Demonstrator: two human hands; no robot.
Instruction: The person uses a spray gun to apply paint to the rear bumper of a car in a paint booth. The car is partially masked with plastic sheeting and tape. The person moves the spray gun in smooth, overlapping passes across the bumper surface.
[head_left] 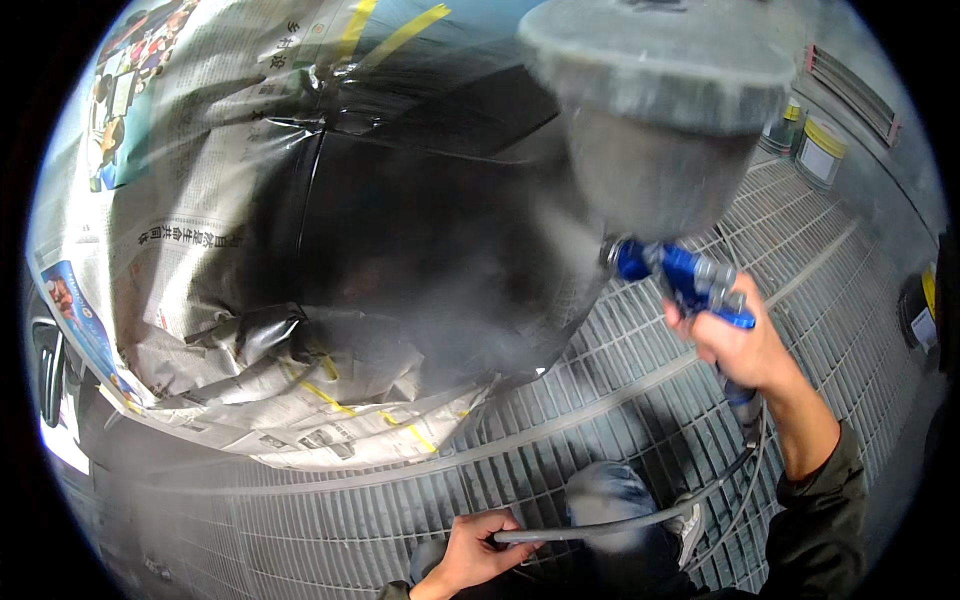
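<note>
Head view: a blue spray gun (690, 278) is being held above the grating floor (560, 415), just beyond the right edge of a dark panel (400, 230), its nozzle being directed leftward; its handle is being grasped by the right hand (745, 340), whose fingers are being wrapped about the front, though whether the trigger is being pressed cannot be told; a grey hose (620, 526) is being gripped in the curled left hand (478, 550) near the floor's lower edge, and is being led from there to the gun's base. The gun is being judged rigid and top-heavy, as its weight is probably being carried high by the large cup (650, 165); the handle is being offered as the sound place of hold, the cup as a poor one; the hose is being judged flexible and liable to drag. Around the panel, newspaper sheets (200, 140) are being held by strips of yellow tape (405, 35); these are being judged light and easily torn. The cup is being covered by a broad lid, its contents being hidden by a clouded grey wall; two yellow-topped buckets (820, 160) are being kept by the floor's far right corner, and a dark bucket (918, 312) by its right edge, their contents not being shown.
</note>
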